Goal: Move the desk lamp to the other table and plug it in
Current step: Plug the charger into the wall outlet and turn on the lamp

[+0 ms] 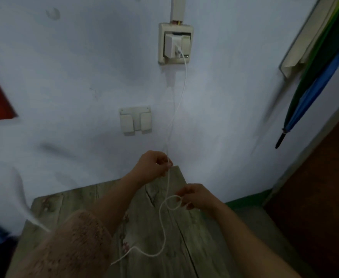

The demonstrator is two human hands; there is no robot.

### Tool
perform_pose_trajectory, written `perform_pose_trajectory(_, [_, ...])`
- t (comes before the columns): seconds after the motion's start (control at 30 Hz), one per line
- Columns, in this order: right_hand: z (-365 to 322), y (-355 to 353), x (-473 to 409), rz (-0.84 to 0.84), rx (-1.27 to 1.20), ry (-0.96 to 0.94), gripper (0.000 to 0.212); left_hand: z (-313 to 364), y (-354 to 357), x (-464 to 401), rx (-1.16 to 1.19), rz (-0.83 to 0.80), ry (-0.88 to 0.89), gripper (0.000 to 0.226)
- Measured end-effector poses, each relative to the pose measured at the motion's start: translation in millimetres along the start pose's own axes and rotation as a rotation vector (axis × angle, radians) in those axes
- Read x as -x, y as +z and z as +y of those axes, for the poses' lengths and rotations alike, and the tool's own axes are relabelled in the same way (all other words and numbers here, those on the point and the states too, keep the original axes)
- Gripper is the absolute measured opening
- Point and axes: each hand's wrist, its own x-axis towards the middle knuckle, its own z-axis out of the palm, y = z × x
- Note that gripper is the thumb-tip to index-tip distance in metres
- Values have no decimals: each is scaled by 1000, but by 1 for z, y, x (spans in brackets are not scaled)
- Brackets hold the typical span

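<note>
Both hands on the white cable [168,185] over the worktop [196,237], charger already in the wall socket.

White adapter [172,46] sits in the socket [175,43] high on the wall; cable hangs down from it to the left hand [154,163], grip pinched shut on the cable just above the worktop's far edge. Below that, cable loops once by the right hand [194,195], fingers curled narrow on the loop near the far right corner. Rest of the cable snakes toward the near edge, end hidden behind the left sleeve [70,243]. Lamp itself can't be made out; blurry white streak at left edge. Folded umbrella [313,85] hangs at right, double switch [135,121] below & left of the socket.
</note>
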Motion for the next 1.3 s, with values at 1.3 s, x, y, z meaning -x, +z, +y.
perform_pose_trajectory(1.3, [-19, 75, -157, 291, 347, -263, 15, -66, -31, -41, 137, 365, -29, 9])
